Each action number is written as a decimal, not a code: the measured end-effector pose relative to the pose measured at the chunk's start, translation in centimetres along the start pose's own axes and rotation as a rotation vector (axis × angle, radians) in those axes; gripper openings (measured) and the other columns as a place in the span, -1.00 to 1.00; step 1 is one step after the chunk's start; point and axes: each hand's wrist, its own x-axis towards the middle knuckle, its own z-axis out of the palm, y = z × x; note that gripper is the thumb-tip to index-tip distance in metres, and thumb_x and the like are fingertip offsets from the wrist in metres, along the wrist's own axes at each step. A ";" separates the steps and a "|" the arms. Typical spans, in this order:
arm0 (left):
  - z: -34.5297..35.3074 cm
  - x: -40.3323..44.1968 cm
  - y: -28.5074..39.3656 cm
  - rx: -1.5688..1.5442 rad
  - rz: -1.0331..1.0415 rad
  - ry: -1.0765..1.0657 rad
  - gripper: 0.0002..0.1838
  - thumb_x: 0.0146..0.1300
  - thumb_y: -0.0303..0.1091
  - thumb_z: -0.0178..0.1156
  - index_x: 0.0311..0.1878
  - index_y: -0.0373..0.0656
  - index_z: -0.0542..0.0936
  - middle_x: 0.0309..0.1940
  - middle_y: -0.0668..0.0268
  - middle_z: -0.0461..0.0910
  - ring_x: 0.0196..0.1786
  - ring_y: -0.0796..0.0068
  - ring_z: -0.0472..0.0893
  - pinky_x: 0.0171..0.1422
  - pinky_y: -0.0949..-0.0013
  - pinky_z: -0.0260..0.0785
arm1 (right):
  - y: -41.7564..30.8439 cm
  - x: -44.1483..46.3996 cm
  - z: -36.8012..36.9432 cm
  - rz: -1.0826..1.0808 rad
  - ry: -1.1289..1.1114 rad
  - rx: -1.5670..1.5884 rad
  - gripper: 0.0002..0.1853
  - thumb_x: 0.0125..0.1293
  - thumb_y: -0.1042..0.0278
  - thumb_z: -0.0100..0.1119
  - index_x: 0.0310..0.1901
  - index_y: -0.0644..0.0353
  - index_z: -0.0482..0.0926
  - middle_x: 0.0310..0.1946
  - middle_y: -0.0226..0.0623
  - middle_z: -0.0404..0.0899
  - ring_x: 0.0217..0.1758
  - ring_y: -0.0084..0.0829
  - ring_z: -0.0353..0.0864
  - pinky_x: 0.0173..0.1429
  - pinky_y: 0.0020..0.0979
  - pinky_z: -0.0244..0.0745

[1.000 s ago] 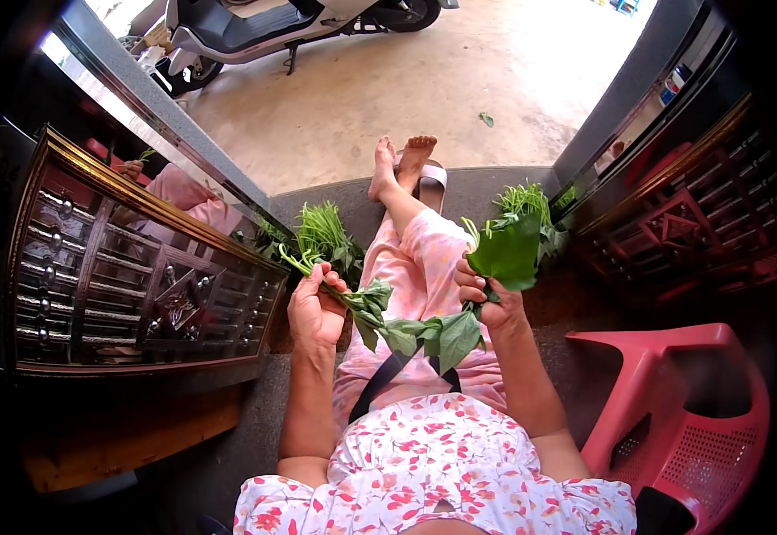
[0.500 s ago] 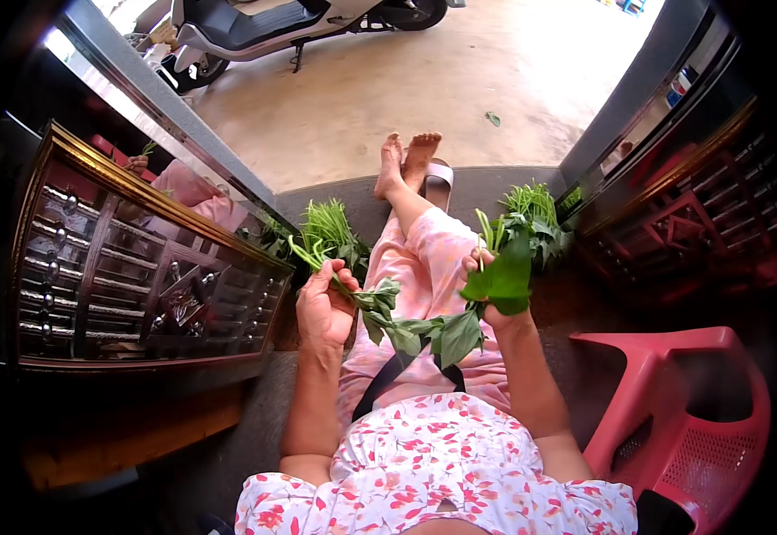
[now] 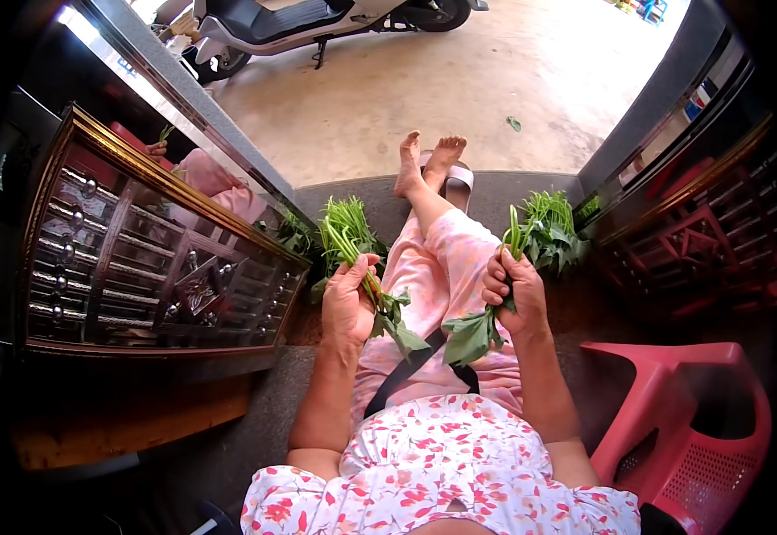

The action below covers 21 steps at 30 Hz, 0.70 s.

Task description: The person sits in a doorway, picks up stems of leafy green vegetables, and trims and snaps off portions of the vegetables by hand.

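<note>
My left hand point(image 3: 350, 299) is closed round a bunch of green leafy stems point(image 3: 392, 314), with the stalks pointing up and the leaves hanging towards my lap. In my right hand point(image 3: 515, 290) is another leafy bunch point(image 3: 471, 337), its pale stalk ends standing above the fist and its leaves drooping inward. The two bunches hang apart over my pink trousers. Beyond my left hand a pile of greens point(image 3: 346, 223) lies on the floor, and a second pile point(image 3: 551, 227) lies beyond my right hand.
A red plastic chair point(image 3: 647, 392) stands at the right. Ornate framed door panels point(image 3: 174, 259) flank both sides. My outstretched legs point(image 3: 424, 201) cross on the doorstep, near a sandal point(image 3: 460, 183). Outside are a parked scooter point(image 3: 290, 27) and a loose leaf point(image 3: 513, 124).
The leaves of the two bunches, earlier meeting between my hands, are now apart. The large leaf at my right hand has dropped from its upright position. The view has shifted slightly.
</note>
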 end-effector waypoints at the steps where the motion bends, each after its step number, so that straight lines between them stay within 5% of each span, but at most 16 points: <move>1: 0.2 0.0 0.0 -0.009 -0.004 0.005 -0.82 0.14 -0.31 0.07 -0.30 -0.24 0.47 -0.58 0.43 0.40 -0.54 0.59 0.37 -0.41 0.46 0.27 | 0.0 0.0 -0.1 -0.008 -0.024 -0.024 -0.87 0.25 0.30 -0.09 -0.39 0.14 0.32 -0.71 -0.56 0.11 -0.75 -0.71 0.06 -0.71 -0.67 0.04; 8: 1.7 -0.7 -0.3 0.108 -0.052 -0.115 -0.85 0.14 -0.37 0.08 -0.35 -0.28 0.49 -0.58 0.38 0.45 -0.57 0.61 0.42 -0.49 0.55 0.28 | 0.8 -1.0 1.9 -0.024 0.001 -0.337 -0.94 0.13 0.43 0.07 -0.43 0.20 0.46 -0.80 -0.61 0.12 -0.82 -0.77 0.04 -0.77 -0.68 -0.09; 21: 3.3 -1.8 -1.2 0.265 -0.136 -0.224 -0.89 0.11 -0.42 0.10 -0.36 -0.26 0.54 -0.60 0.42 0.48 -0.61 0.73 0.35 -0.55 0.65 0.14 | 5.0 -0.6 2.7 -0.125 -0.176 -0.653 -0.84 0.07 0.36 0.19 -0.33 0.23 0.52 -0.61 -0.58 0.42 -0.63 -0.82 0.26 -0.60 -0.75 0.10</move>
